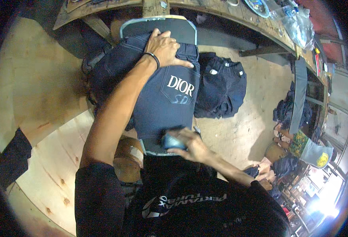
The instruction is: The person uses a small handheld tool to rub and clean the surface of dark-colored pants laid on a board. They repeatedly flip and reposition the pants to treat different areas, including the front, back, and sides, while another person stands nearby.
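A pair of dark blue denim jeans [154, 104] is drawn over a dark board [158, 29] with a pale edge. White lettering and chalk-like marks show on the back pocket. Near the waistband my left hand [164, 49] lies on the denim, fingers and thumb apart, a dark band at its wrist. Close to my body, my right hand [191, 146] is closed round a rounded, bluish-grey block [173, 142]. The block is smeared by motion over the lower part of the jeans, so its exact kind does not show; its underside is hidden.
A folded dark garment [221, 85] lies on the floor right of the board. Along the far side runs a worn wooden table [237, 19], bearing a clear plastic bag [298, 29]. A round wooden piece [127, 160] stands below the board; dark cloth [14, 160] lies far left.
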`<control>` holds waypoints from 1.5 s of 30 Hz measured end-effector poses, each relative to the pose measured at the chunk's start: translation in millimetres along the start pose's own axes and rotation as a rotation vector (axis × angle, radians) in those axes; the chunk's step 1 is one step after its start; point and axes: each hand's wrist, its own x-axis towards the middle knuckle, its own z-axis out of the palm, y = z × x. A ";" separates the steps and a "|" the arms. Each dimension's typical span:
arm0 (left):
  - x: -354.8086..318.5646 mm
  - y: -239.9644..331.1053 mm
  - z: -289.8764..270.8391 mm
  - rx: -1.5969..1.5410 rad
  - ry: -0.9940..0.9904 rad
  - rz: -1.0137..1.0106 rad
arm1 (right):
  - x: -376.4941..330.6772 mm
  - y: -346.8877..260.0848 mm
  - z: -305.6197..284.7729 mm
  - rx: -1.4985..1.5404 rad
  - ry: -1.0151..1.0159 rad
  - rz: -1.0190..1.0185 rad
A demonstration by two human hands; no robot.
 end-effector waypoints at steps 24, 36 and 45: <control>-324.8 89.7 102.4 -1.147 0.459 -0.762 | 140.2 -97.0 110.8 0.108 0.367 -0.334; -112.6 -21.8 67.2 -0.833 0.549 -0.908 | 245.8 63.6 -49.1 -0.436 0.841 -0.096; -76.5 -12.5 -28.0 -0.397 -0.225 -0.425 | 257.3 65.1 -52.3 -0.459 0.890 -0.165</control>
